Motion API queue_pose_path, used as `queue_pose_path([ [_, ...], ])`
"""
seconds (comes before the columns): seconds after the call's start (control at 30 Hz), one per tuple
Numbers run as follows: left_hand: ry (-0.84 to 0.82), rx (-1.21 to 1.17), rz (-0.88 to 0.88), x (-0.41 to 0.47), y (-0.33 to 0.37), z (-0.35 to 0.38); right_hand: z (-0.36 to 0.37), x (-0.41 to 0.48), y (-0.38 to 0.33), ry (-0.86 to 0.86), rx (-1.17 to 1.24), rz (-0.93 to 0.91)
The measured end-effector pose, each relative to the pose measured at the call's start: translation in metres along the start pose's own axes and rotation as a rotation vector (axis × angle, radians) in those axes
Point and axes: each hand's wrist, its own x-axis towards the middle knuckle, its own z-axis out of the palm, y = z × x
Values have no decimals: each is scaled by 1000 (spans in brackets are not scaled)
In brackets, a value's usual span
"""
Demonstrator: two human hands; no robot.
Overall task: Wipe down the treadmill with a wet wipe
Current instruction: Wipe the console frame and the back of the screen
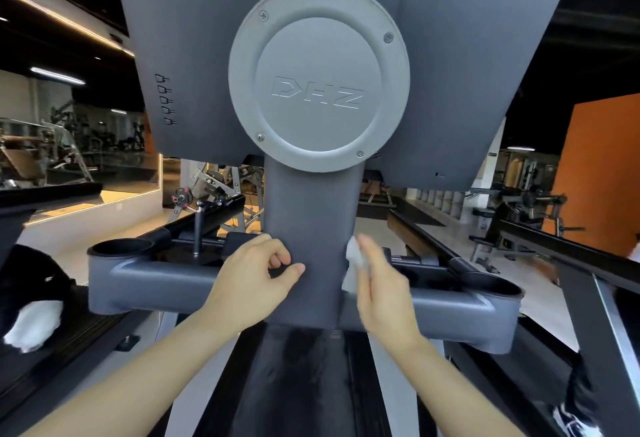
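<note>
The grey treadmill fills the view from behind its console: a round DHZ cover plate (318, 76) sits above a wide neck column (311, 215) that meets a horizontal crossbar (156, 280). My left hand (256, 270) lies against the left edge of the column with curled fingers and thumb on the surface, holding nothing I can see. My right hand (377, 277) presses a white wet wipe (355, 256) against the right edge of the column; the hand is blurred.
Round cup holders sit at both ends of the crossbar, left (119, 248) and right (498, 286). A black upright lever (198, 228) stands behind the bar. A white cloth (33, 325) lies at far left. Gym machines and an orange wall (602, 166) lie beyond.
</note>
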Motion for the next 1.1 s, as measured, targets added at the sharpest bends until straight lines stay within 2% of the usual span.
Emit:
queue_pose_path([
  [0.13, -31, -14, -39, 2, 1, -3, -44, 75, -53, 421, 409, 134],
  [0.2, -47, -48, -71, 5, 2, -5, -50, 104, -69, 501, 592, 146],
  [0.27, -66, -73, -94, 8, 2, -7, -44, 108, -83, 469, 667, 98],
  [0.33, -80, -90, -104, 10, 2, -8, -28, 89, -88, 372, 534, -18],
  [0.4, -86, -135, -118, 10, 2, -8, -9, 61, -73, 299, 267, -166],
  [0.53, -72, -145, -130, 9, 3, -7, 13, 30, -24, 334, -260, -384],
  [0.63, -76, -125, -124, 9, 2, -9, 22, 11, -1, 249, -458, -461],
  [0.73, -70, -120, -113, 11, 2, -11, 29, -7, 13, 44, -514, -546],
  [0.8, -68, -125, -115, 11, 3, -11, 22, -2, 7, -14, -509, -574],
  [0.87, -60, -132, -123, 11, 3, -10, 4, 27, -19, 76, -425, -500],
  [0.97, -57, -163, -145, 13, 3, -10, -28, 90, -62, 308, -233, -321],
  [1.1, -43, -306, -211, 15, 5, -12, -19, 87, -57, 407, -183, -361],
])
